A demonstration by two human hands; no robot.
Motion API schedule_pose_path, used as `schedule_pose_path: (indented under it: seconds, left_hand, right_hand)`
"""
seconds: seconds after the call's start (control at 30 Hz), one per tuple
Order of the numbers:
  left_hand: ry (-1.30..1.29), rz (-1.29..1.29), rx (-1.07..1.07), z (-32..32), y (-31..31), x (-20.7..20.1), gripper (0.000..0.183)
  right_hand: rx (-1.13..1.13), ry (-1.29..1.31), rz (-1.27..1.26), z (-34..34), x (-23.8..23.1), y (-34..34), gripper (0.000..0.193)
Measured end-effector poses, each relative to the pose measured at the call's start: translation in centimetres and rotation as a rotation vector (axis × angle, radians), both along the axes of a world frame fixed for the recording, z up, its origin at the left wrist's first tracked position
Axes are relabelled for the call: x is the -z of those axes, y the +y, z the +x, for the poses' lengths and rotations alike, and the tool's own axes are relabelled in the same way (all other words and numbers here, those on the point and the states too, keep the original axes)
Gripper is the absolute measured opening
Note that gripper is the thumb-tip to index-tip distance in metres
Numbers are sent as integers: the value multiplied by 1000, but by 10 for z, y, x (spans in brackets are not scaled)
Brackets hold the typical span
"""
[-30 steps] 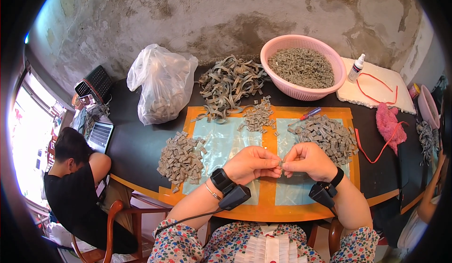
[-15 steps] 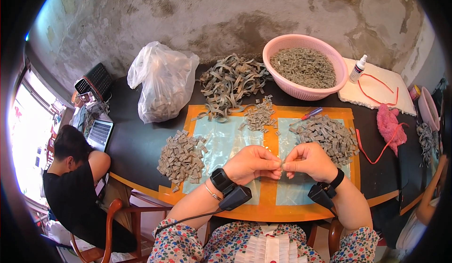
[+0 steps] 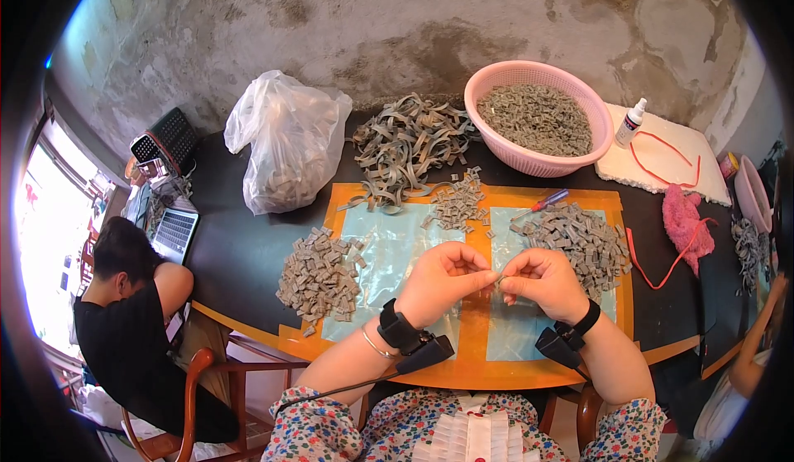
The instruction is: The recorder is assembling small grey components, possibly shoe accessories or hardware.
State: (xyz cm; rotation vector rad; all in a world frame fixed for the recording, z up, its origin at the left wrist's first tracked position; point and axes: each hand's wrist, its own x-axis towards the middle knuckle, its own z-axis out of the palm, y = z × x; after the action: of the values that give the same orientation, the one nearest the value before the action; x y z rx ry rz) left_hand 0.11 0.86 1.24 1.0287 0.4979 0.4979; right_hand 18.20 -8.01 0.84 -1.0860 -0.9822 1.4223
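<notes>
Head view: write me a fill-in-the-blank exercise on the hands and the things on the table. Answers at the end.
1. Of the left hand and the right hand, the ____ one is nearer the screwdriver.
2. The bracelet is worn on the person's ____ side.
3. The bottle stands on a ____ slab.
4. The large basket beside the wall is coloured ____.

Missing words: right; left; white; pink.

No words or numbers can be read. The small white bottle (image 3: 638,112) carries a printed label (image 3: 628,127), and the laptop (image 3: 175,230) has marked keys, all too small to make out.
</notes>
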Motion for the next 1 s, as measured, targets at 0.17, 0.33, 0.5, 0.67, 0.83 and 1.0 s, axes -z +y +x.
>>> schedule_pose_path:
  seconds: [0.17,0.33,0.5,0.67,0.83,1.0]
  left_hand:
    - [46,589,-116,-2,-7,-6,10]
    - [-3,668,-108,-2,-4,-5,12]
    - [-9,834,-155,-2,-3,-4,13]
    - [16,1089,-191,1,-2,-9,13]
    - [46,1083,-213,1,-4,-8,11]
    - [64,1090,-220,2,-3,-7,10]
  right_hand:
    - [33,29,26,-3,-3,-2,9]
    - [29,9,58,1,-2,-1,10]
    - [47,5,66,0,-4,-2,10]
    - [48,-25,74,0,-3,-2,10]
    - [84,-80,90,-2,-4,-3,10]
    - [103,-214,135,-2,-2,-4,10]
